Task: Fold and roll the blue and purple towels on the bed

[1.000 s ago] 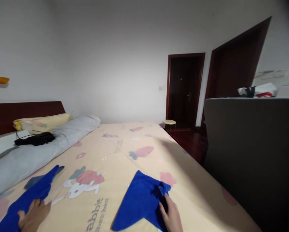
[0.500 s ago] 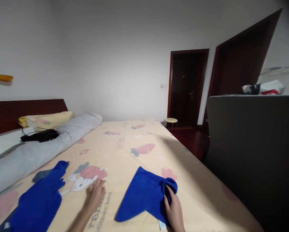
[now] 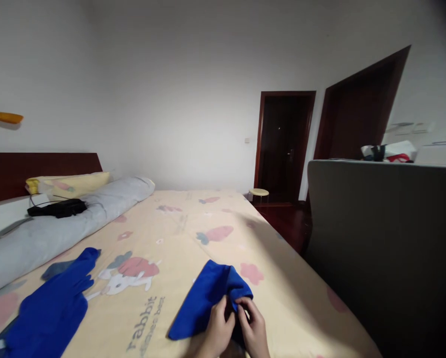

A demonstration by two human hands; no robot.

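On the bed in front of me lies a soft blue fabric piece (image 3: 198, 303), its right part lifted and bunched. My left hand (image 3: 221, 320) is closed on the bunched edge. Close beside it, my right hand (image 3: 253, 323) pinches the same fabric between thumb and fingers. The lower right part of the cloth is hidden behind my hands. A second blue cloth item (image 3: 53, 311), larger and with small projections along its side, lies spread at the left, apart from both hands.
The bed has a cream sheet (image 3: 174, 258) printed with rabbits and carrots. A grey bolster (image 3: 107, 214), a yellow pillow (image 3: 73, 184) and a black item (image 3: 58, 208) lie by the headboard. A tall dark panel (image 3: 379, 238) stands at right; a stool (image 3: 259, 192) stands beyond the bed.
My left hand has moved right from the rabbit print onto the blue fabric piece and closed on it. The fabric's right side is now gathered up between both hands. The view has shifted slightly.
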